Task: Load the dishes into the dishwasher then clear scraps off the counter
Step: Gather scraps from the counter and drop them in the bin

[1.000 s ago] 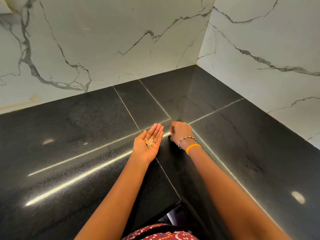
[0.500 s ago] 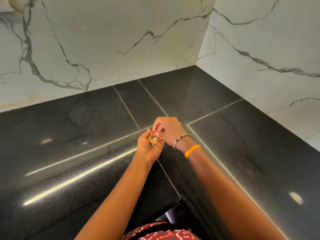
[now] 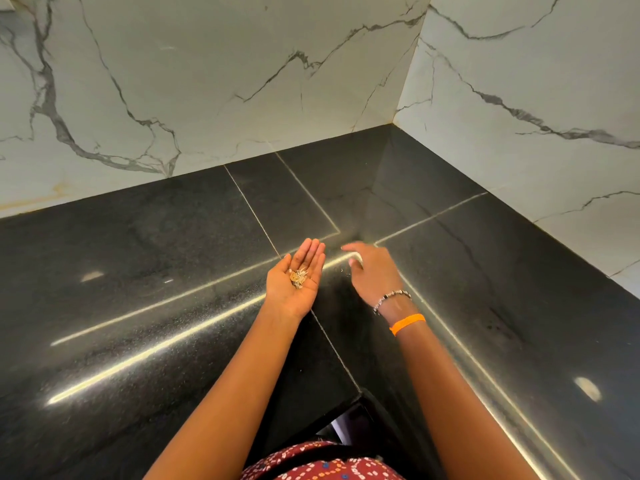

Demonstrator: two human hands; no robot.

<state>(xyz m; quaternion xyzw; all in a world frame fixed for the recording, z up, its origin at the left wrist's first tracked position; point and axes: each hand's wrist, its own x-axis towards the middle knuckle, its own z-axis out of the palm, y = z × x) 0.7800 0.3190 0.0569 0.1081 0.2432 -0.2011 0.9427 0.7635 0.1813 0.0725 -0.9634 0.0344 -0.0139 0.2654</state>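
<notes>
Left hand (image 3: 294, 280) flat, fingers straight, cradling scraps (image 3: 298, 277); right hand (image 3: 372, 270) fingers loose, empty.

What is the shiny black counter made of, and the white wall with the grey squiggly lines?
The counter looks like polished black stone, maybe granite: it mirrors the lights and shows fine speckles. The wall looks like marble or marble-look tile: white, with grey veins.

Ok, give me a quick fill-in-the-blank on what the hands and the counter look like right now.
1. The scraps lie in the palm of the ____ hand.
2. That hand is turned palm ____.
3. The band on the right wrist, nearest the elbow, is ____.
4. The counter is ____ in colour.

Missing words: left; up; orange; black
</notes>
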